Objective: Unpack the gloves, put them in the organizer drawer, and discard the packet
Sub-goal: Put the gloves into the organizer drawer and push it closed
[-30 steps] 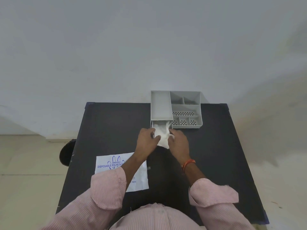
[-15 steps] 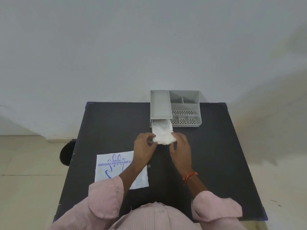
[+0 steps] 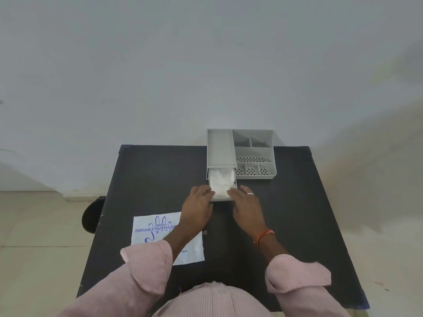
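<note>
Sitting pulled out from the grey organizer (image 3: 240,154) is one small drawer (image 3: 222,199), and the white gloves (image 3: 222,183) lie bunched inside it. The organizer stands at the far edge of the dark worktop (image 3: 297,202), close to the pale wall (image 3: 206,65).

The left hand (image 3: 198,209) lies flat at the drawer's front left corner, with its fingers (image 3: 206,193) spread loose and touching the drawer edge. The right hand (image 3: 246,208) lies flat at the front right corner, and its fingers (image 3: 235,192) reach onto the gloves or the rim; the view is too small to tell which. Neither hand grips anything. One ring (image 3: 250,194) shows on the right hand and one orange band (image 3: 263,236) on its wrist.

One flat white packet (image 3: 151,232) with blue writing lies on the worktop near the left side. The left arm crosses over it and hides part of the words. Two pink striped sleeves (image 3: 146,266) are rolled up. One dark round thing (image 3: 92,213) sits on the floor just past the worktop's left edge.

The organizer's open top has six little boxes, and four of them have holes in the bottom.
</note>
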